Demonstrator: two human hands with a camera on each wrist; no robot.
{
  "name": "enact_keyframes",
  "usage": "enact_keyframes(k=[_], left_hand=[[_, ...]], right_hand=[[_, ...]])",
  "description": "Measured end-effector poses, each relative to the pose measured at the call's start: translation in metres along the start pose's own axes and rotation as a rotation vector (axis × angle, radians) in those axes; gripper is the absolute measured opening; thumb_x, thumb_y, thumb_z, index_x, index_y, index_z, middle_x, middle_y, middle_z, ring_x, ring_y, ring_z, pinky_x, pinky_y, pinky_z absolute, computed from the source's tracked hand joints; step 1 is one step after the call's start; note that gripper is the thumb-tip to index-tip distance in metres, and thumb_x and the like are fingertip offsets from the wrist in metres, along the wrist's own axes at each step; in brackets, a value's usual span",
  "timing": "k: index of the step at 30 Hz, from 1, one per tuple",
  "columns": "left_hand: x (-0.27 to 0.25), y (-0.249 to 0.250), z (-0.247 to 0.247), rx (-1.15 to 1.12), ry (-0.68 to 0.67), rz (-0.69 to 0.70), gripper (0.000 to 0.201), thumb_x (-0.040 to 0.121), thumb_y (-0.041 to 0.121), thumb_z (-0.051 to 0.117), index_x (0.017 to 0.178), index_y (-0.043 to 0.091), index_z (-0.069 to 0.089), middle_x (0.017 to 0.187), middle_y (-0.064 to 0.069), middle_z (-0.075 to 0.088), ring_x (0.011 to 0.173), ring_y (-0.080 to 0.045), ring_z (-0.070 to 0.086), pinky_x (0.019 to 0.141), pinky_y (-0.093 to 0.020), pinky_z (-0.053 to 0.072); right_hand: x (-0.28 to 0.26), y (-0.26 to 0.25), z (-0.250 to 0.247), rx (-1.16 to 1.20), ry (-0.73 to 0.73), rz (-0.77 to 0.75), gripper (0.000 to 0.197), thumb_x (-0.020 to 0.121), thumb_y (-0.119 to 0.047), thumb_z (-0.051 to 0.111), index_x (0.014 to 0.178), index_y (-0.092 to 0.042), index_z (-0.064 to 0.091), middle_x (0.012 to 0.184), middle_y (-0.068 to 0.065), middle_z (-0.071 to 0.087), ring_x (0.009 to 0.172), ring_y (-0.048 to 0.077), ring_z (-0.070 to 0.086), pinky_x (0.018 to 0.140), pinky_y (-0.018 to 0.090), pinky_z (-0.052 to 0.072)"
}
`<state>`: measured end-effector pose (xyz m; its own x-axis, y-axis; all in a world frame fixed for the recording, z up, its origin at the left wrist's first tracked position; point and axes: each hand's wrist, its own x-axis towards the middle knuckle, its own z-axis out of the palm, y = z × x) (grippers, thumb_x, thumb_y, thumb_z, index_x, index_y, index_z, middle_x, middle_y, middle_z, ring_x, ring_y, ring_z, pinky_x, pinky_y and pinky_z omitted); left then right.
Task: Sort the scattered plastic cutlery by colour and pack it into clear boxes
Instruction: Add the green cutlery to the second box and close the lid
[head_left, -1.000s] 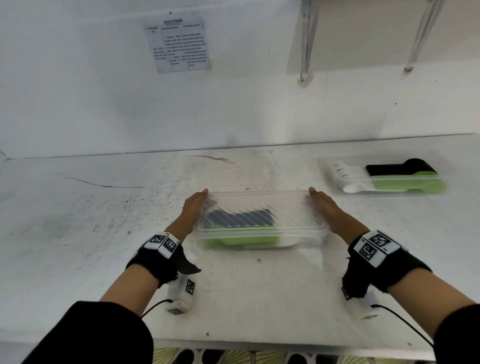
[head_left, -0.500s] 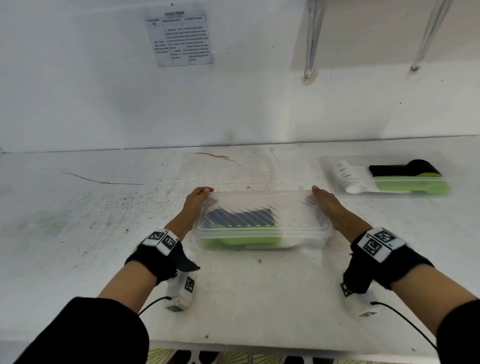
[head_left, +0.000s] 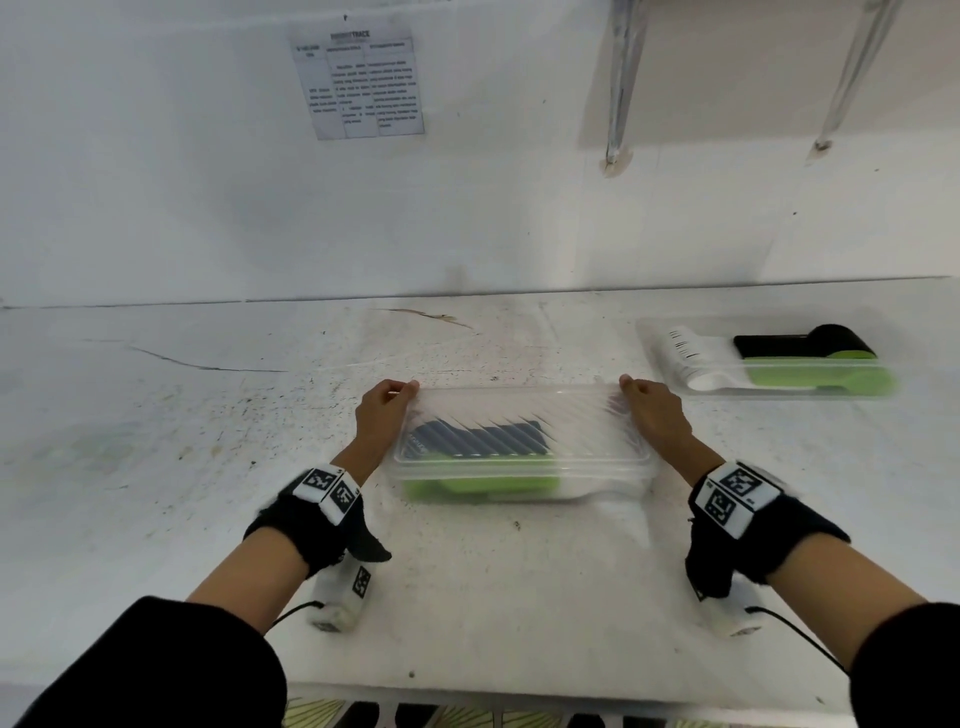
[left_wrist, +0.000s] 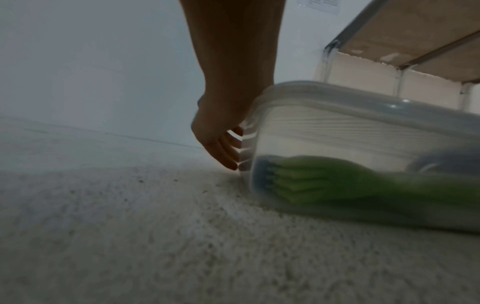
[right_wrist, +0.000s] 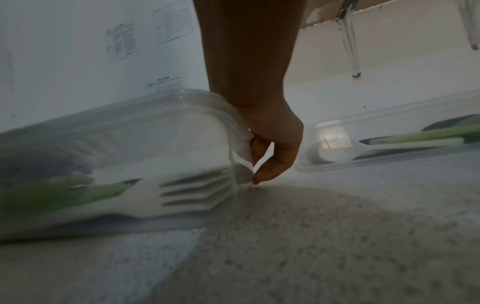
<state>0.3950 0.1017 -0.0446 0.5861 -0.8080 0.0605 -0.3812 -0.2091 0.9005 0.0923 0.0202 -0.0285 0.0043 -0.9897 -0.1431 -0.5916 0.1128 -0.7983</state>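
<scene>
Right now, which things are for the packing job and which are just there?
For the job:
- near box, lid on, both hands at its ends: left hand, right hand
- green forks, white forks inside it
- far box, also packed

Just there:
- paper on the wall
- shelf brackets
- table

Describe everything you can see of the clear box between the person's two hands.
The clear box is a long, ribbed, see-through plastic tub with a lid on top. It lies flat on the white table. Inside are green, black and white cutlery. The left hand holds its left end, the right hand its right end.
</scene>
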Motion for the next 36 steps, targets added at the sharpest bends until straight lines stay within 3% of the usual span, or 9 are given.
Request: enact_keyframes(k=[4,6,8,11,19,25,29,33,36], left_hand=[[-0.011,0.015,-0.005,0.284,0.027,0.143,0.03,0.096,0.028,0.049,0.102,0.003,0.064,0.099,-0.007,0.067,0.088,-0.021,0.061,0.08,-0.027,0.043],[-0.017,0.022,-0.004,0.374,-0.091,0.107,0.039,0.099,0.031,0.04,0.114,0.0,0.059,0.107,-0.012,0.064,0.094,-0.024,0.058,0.083,-0.029,0.04],[-0.025,0.022,-0.002,0.41,-0.197,0.067,0.05,0.101,0.037,0.032,0.134,0.002,0.043,0.13,-0.016,0.051,0.119,-0.028,0.048,0.099,-0.035,0.033],[-0.033,0.013,-0.002,0.386,-0.225,0.081,0.057,0.1,0.043,0.027,0.148,0.012,0.021,0.152,-0.013,0.029,0.139,-0.029,0.027,0.112,-0.038,0.021],[-0.036,0.013,-0.004,0.206,-0.123,0.207,0.041,0.102,0.028,0.031,0.136,0.011,0.046,0.139,-0.009,0.048,0.129,-0.024,0.043,0.106,-0.028,0.028],[-0.041,0.013,-0.005,0.147,-0.031,0.219,0.039,0.102,0.026,0.033,0.126,0.009,0.058,0.129,-0.012,0.058,0.113,-0.026,0.058,0.098,-0.032,0.044],[-0.045,0.015,-0.004,0.184,0.032,0.248,0.036,0.1,0.025,0.041,0.121,0.006,0.062,0.118,-0.016,0.064,0.11,-0.026,0.059,0.089,-0.025,0.041],[-0.046,0.016,-0.004,0.184,0.018,0.215,0.038,0.098,0.03,0.046,0.124,0.006,0.06,0.123,-0.014,0.062,0.117,-0.025,0.055,0.095,-0.027,0.039],[-0.05,0.018,-0.004,0.211,0.005,0.207,0.035,0.098,0.026,0.047,0.127,0.008,0.058,0.13,-0.011,0.057,0.123,-0.023,0.052,0.1,-0.025,0.036]], right_hand=[[-0.004,-0.005,-0.002,-0.106,0.013,-0.001,0.046,0.1,-0.039,0.03,0.123,-0.009,0.056,0.125,0.016,0.055,0.118,0.035,0.047,0.096,0.041,0.034],[-0.003,-0.005,-0.002,-0.122,0.011,-0.016,0.047,0.1,-0.04,0.029,0.122,-0.008,0.057,0.125,0.018,0.055,0.117,0.035,0.048,0.096,0.041,0.035],[-0.001,-0.004,-0.001,-0.129,0.013,-0.021,0.048,0.1,-0.04,0.029,0.118,-0.006,0.058,0.123,0.019,0.056,0.117,0.035,0.048,0.096,0.041,0.035],[-0.001,-0.003,0.0,-0.117,0.011,-0.036,0.048,0.1,-0.039,0.03,0.114,-0.005,0.06,0.12,0.02,0.057,0.115,0.035,0.048,0.094,0.041,0.035],[0.0,-0.002,0.0,-0.077,0.027,-0.047,0.045,0.101,-0.031,0.027,0.115,-0.002,0.058,0.121,0.022,0.056,0.115,0.036,0.048,0.095,0.041,0.035],[-0.007,-0.004,0.001,-0.09,0.244,-0.2,0.037,0.099,-0.021,0.031,0.104,0.001,0.06,0.108,0.021,0.059,0.101,0.037,0.055,0.081,0.037,0.04],[-0.016,-0.001,-0.002,-0.137,0.153,-0.275,0.026,0.095,-0.021,0.044,0.108,-0.002,0.057,0.107,0.018,0.062,0.1,0.035,0.057,0.077,0.033,0.039],[-0.029,0.014,-0.007,-0.091,-0.054,-0.238,0.046,0.095,-0.034,0.048,0.136,-0.014,0.042,0.132,0.017,0.051,0.122,0.033,0.047,0.098,0.035,0.035],[-0.034,0.021,-0.007,-0.027,-0.065,-0.208,0.049,0.095,-0.038,0.047,0.14,-0.022,0.036,0.132,0.02,0.048,0.123,0.034,0.044,0.102,0.039,0.033]])
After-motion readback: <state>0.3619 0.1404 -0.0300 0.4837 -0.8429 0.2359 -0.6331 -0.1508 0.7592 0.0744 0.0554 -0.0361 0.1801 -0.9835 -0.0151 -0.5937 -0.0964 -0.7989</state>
